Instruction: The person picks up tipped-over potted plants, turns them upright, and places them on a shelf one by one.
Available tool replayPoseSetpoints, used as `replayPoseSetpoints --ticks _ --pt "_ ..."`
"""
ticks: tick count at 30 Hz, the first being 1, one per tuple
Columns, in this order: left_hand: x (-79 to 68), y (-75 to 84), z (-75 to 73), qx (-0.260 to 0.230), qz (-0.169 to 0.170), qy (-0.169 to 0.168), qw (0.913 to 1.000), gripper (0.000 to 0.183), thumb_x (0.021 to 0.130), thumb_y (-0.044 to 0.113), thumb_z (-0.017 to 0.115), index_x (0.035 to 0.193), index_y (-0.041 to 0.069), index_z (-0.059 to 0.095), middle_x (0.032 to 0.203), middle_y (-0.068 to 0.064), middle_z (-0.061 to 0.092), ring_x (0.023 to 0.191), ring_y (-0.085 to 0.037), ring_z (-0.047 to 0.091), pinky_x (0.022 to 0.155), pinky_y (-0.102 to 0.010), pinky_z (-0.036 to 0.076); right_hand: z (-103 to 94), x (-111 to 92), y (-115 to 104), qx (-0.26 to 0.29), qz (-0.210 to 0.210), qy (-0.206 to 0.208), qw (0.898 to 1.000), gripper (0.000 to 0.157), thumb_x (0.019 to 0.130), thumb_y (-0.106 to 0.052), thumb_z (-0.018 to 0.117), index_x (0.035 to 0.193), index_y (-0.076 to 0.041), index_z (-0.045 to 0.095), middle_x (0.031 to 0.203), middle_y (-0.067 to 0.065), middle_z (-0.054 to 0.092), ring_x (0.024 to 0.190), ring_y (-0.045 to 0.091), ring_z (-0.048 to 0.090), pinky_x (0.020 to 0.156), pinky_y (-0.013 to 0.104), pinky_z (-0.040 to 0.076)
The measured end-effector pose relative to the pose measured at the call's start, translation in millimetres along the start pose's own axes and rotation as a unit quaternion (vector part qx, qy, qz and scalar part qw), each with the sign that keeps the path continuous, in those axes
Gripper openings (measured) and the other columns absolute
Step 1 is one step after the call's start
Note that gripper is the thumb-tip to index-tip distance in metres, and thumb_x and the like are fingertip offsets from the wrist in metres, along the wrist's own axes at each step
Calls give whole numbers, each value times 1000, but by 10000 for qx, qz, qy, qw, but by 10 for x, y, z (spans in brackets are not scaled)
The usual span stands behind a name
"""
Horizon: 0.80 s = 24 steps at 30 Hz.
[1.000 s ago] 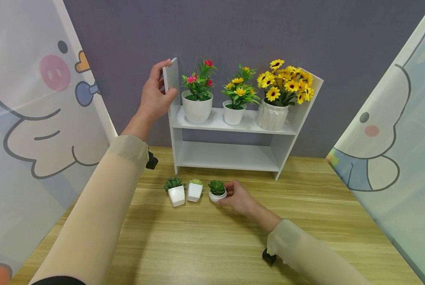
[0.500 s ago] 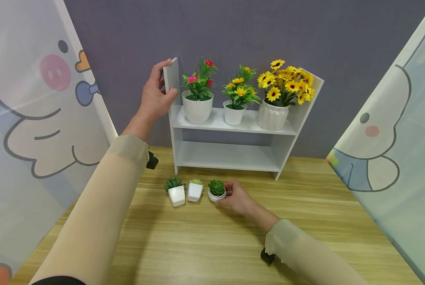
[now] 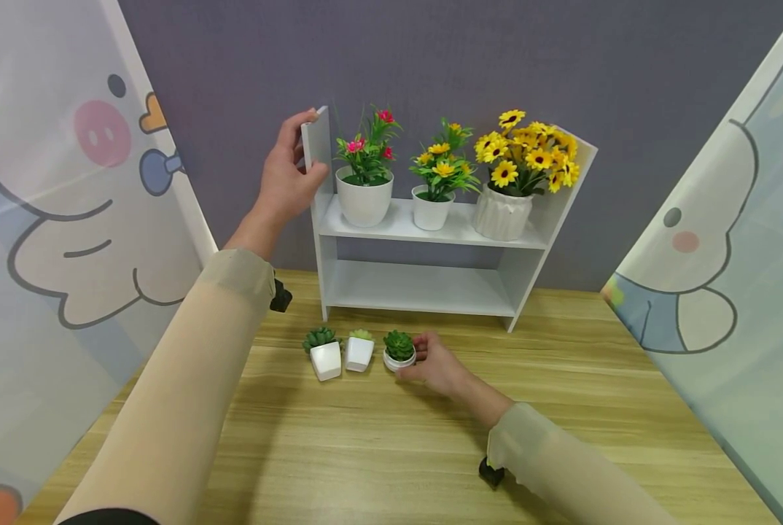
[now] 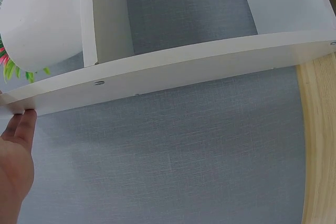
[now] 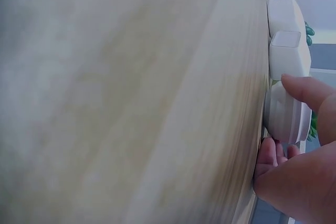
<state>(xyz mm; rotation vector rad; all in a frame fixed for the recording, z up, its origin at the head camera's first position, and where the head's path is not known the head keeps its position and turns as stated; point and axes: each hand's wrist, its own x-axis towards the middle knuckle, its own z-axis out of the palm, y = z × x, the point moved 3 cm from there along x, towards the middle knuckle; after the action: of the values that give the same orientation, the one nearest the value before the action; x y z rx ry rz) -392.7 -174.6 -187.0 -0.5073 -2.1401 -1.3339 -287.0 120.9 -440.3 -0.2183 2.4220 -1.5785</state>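
My left hand point(image 3: 286, 175) grips the top of the left side panel of a white two-tier shelf point(image 3: 424, 284), its thumb on the panel's front edge. In the left wrist view that hand's fingers touch the panel's outer face. On the table in front of the shelf, my right hand point(image 3: 442, 367) holds a small potted succulent point(image 3: 400, 354) with a round white pot, which stands upright. Thumb and fingers lie on either side of the pot point(image 5: 286, 111) in the right wrist view. To its left, two succulents in angular white pots, a pale one point(image 3: 359, 354) and a dark one point(image 3: 326, 361), lie tipped over.
On the upper tier stand a pink-flowered plant point(image 3: 364, 200), a small yellow-flowered plant point(image 3: 431, 211) and a pot of yellow sunflowers point(image 3: 503, 211). A grey wall point(image 3: 431, 58) rises behind the shelf. Cartoon-printed sheets point(image 3: 50, 277) flank the wooden table point(image 3: 365, 452).
My right hand and the round-potted succulent have shifted very slightly to the left. The left hand keeps its hold on the shelf.
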Motion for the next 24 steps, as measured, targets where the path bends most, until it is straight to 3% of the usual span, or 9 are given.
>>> replayPoseSetpoints --ticks 3,9,14,24 --pt "-4 5 2 22 6 -20 10000 74 101 4 51 169 29 34 177 14 36 153 -23 54 117 -50 51 -1 20 19 25 -152 -51 9999 82 83 -2 93 150 9 48 136 23 63 124 33 64 106 44 55" --pt "-6 12 -4 40 -16 -20 10000 74 101 4 51 169 30 34 176 14 36 152 -23 54 118 -50 51 -35 -5 -5 -211 -246 -167 9993 72 86 -9 92 147 5 57 133 19 69 122 30 65 103 42 56" --pt "-6 9 -7 40 -31 -28 10000 74 101 5 51 169 30 33 176 11 38 153 -25 54 118 -51 51 -93 -29 2 -211 -203 -119 9995 71 88 -13 91 148 4 57 133 18 69 121 29 65 102 42 56" --pt "-1 12 -6 -91 14 -10 10000 75 100 2 52 168 28 36 177 14 36 153 -25 53 118 -51 51 -415 -13 63 -72 -367 280 9989 65 93 -15 87 148 3 56 137 21 65 122 33 65 89 28 55"
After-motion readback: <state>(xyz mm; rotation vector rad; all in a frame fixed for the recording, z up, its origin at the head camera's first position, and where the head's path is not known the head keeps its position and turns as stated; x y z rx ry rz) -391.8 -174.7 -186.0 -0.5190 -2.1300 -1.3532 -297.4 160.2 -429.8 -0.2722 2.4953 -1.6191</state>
